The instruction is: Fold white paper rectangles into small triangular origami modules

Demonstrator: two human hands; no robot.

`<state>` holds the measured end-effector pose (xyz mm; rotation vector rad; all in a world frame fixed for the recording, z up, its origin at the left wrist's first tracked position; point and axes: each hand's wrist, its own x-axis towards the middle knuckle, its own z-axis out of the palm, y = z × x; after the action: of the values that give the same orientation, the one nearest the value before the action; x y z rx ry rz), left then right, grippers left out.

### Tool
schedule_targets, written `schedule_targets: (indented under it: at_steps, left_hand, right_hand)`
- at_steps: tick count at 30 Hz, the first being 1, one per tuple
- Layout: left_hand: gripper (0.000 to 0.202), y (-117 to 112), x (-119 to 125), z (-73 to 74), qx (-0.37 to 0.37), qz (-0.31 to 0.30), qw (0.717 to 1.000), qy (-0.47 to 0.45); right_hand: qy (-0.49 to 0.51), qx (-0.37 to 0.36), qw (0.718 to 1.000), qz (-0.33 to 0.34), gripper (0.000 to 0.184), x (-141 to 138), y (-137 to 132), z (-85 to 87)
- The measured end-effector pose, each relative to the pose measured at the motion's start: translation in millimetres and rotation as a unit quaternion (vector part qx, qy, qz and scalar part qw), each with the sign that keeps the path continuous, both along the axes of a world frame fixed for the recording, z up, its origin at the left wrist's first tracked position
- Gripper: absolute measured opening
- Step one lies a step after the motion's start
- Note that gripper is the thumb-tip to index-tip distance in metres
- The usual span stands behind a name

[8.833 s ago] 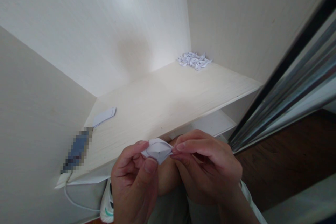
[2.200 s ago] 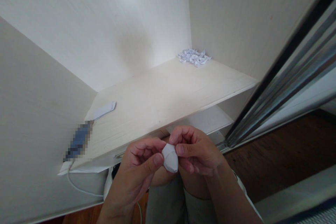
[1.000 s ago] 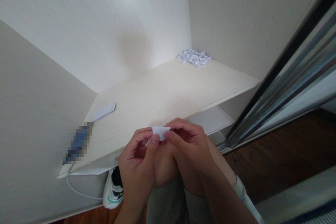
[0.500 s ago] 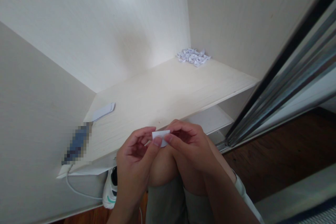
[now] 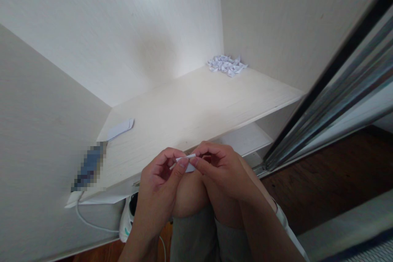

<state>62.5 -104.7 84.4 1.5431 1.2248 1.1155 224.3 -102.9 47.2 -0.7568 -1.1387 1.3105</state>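
A small piece of white paper [image 5: 190,168] is pinched between both hands above my knees, just in front of the shelf edge. My left hand [image 5: 166,176] grips its left side with thumb and fingers. On the right side, my right hand [image 5: 219,168] holds it the same way, thumb on the near face. The paper's upper edge shows as a narrow folded strip, and the fingertips cover part of it.
On the white shelf [image 5: 172,110], a pile of folded white paper pieces [image 5: 227,65] lies in the far right corner. A stack of paper strips [image 5: 120,129] rests at left, near a blurred-out phone-like object [image 5: 89,168] with a cable [image 5: 95,225]. Below is a white shoe [image 5: 125,223].
The paper's top part has been folded or tilted, so its upper face now looks like a thin strip. Both hands stay nearly in place, the left fingers slightly closer in.
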Motion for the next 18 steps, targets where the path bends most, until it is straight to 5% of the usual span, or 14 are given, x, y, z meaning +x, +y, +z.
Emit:
schedule_targets:
  at_steps: [18]
  left_hand:
    - [0.015, 9, -9, 8.1, 0.010, -0.092, 0.994, 0.051]
  right_hand:
    - [0.005, -0.002, 1.000, 0.006, 0.020, -1, 0, 1.5]
